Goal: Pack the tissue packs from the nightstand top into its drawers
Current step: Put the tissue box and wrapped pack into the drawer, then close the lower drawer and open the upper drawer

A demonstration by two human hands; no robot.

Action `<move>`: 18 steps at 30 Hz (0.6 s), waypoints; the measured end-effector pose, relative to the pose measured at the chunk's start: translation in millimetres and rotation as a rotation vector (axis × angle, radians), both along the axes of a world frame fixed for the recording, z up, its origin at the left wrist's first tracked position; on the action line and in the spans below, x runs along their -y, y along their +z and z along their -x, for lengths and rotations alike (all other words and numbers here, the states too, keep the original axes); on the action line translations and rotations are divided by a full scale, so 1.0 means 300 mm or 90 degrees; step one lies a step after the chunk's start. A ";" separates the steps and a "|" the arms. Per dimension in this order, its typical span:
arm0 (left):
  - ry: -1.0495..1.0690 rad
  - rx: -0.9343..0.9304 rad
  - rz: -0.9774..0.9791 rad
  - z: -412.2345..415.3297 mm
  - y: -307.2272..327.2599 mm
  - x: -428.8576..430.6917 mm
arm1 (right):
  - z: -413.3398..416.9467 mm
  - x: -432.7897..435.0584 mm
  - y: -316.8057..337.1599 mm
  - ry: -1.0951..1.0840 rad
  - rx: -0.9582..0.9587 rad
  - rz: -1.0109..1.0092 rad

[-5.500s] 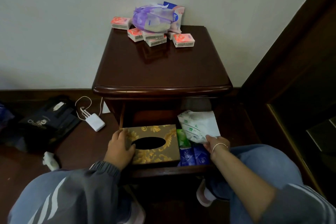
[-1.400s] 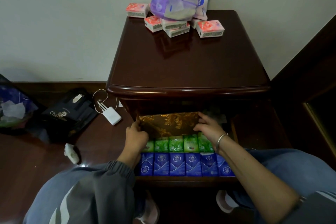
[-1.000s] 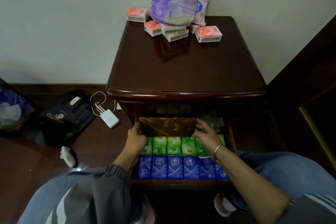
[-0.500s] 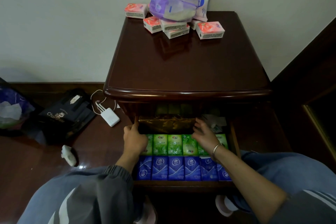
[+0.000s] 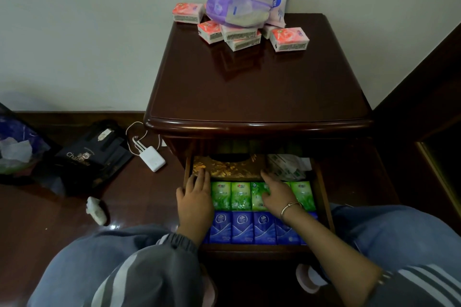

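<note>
The nightstand (image 5: 257,97) stands against the wall with its top drawer (image 5: 321,197) pulled out. Inside lie a row of green tissue packs (image 5: 232,195), a row of blue packs (image 5: 242,228), a gold tissue box (image 5: 229,168) at the back and a white-green soft pack (image 5: 287,166) at the back right. My left hand (image 5: 195,198) lies flat at the drawer's left, fingertips against the gold box. My right hand (image 5: 277,194) rests spread on the green packs. Several pink packs (image 5: 289,38) and a purple bag (image 5: 237,5) sit at the top's rear.
On the floor to the left lie a white charger with cable (image 5: 152,158), a black bag (image 5: 92,157), a crumpled white scrap (image 5: 96,210) and a dark bag with paper (image 5: 17,149). Dark wooden furniture (image 5: 429,107) stands close on the right. My knees flank the drawer.
The gold tissue box went from tilted up in both hands to lying flat at the back of the drawer. Both hands have loosened and now rest flat over the packs.
</note>
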State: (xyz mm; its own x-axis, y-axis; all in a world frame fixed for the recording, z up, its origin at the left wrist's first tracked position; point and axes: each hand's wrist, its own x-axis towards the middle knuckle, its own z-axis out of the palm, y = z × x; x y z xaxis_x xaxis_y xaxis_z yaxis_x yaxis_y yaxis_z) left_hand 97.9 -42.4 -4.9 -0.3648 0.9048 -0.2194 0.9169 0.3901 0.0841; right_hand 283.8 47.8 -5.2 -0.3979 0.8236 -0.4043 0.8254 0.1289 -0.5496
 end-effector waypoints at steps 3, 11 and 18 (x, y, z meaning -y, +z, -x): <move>-0.009 -0.017 0.004 -0.013 -0.013 0.008 | -0.018 0.001 0.000 0.060 0.036 -0.017; 0.082 0.218 -0.128 0.050 0.063 0.014 | -0.092 -0.002 0.038 -0.193 -0.125 0.082; 0.317 0.628 -0.492 0.128 0.246 -0.053 | -0.244 -0.121 0.206 -0.699 -0.453 -0.087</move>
